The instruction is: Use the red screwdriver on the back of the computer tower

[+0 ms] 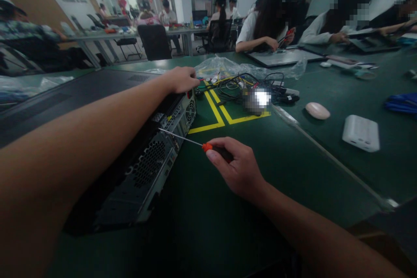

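- Screwdriver (206,147): right hand (239,167) wraps its handle; keep it square to the rear panel (150,163).
- Computer case (97,80): on the table (208,217); steady it with left hand (181,79) (finger grip unclear).

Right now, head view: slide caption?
Right hand holds screwdriver at back of computer tower, left hand at its edge.

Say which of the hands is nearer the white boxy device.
Right. The right hand, holding the screwdriver, is left of the white boxy device in view; the left hand, at the computer case, is farther left.
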The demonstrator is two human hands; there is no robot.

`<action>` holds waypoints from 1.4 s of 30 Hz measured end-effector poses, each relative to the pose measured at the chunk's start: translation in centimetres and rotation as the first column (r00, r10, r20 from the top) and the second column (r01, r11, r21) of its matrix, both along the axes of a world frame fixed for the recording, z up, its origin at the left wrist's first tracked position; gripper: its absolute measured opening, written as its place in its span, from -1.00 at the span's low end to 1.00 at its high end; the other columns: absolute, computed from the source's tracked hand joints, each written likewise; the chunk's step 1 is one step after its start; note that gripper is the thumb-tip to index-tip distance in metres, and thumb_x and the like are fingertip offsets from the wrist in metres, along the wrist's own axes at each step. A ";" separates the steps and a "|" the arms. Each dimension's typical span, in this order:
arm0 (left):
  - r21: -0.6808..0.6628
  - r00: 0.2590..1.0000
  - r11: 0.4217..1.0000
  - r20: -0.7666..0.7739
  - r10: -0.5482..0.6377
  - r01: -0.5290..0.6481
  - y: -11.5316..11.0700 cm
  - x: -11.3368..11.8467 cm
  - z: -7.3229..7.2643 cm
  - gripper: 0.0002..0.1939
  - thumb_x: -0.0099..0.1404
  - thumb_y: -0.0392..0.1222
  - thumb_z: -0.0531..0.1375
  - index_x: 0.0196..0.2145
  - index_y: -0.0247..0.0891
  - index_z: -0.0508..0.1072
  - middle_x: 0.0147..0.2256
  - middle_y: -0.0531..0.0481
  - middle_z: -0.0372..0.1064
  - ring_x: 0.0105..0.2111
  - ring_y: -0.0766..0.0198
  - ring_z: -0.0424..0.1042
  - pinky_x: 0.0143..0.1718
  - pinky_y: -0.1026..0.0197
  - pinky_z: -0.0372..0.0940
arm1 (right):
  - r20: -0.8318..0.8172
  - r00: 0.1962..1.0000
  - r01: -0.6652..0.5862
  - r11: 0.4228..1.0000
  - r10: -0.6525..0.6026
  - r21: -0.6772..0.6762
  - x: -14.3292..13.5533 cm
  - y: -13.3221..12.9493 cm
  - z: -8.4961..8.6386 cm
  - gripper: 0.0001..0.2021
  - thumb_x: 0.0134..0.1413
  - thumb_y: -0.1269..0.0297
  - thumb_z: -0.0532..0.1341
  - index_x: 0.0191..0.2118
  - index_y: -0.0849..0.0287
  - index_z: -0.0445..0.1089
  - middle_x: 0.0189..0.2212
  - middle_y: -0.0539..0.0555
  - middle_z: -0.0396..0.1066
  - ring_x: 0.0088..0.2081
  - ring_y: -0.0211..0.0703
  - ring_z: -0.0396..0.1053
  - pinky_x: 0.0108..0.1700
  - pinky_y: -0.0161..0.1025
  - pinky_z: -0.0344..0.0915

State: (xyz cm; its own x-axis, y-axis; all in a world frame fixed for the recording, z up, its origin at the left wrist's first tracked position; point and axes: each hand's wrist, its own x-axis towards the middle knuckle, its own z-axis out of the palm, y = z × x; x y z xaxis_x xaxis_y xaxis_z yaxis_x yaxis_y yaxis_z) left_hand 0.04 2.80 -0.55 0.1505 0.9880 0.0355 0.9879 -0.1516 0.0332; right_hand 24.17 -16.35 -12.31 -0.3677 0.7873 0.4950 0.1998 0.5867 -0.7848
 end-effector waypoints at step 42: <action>0.007 1.000 1.000 -0.008 0.011 -0.011 -0.5 0.1 0.3 -0.39 0.40 0.13 0.09 0.22 -0.13 0.65 0.15 -0.28 0.65 0.14 -0.20 0.58 0.19 -0.05 0.44 | 0.005 1.000 -0.028 1.000 0.028 0.013 0.1 0.1 -0.7 -0.90 0.38 0.30 0.38 -0.04 0.06 0.53 -0.19 0.03 0.66 -0.29 -0.17 0.55 -0.18 -0.18 0.45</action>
State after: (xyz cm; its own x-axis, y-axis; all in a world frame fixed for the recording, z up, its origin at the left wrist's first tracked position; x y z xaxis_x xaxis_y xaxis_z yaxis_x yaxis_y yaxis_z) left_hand 0.13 2.30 -0.27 0.1403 0.9893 0.0409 0.9897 -0.1413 0.0244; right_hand 24.29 -16.22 -12.98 -0.3915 0.7705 0.5031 0.1869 0.6019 -0.7764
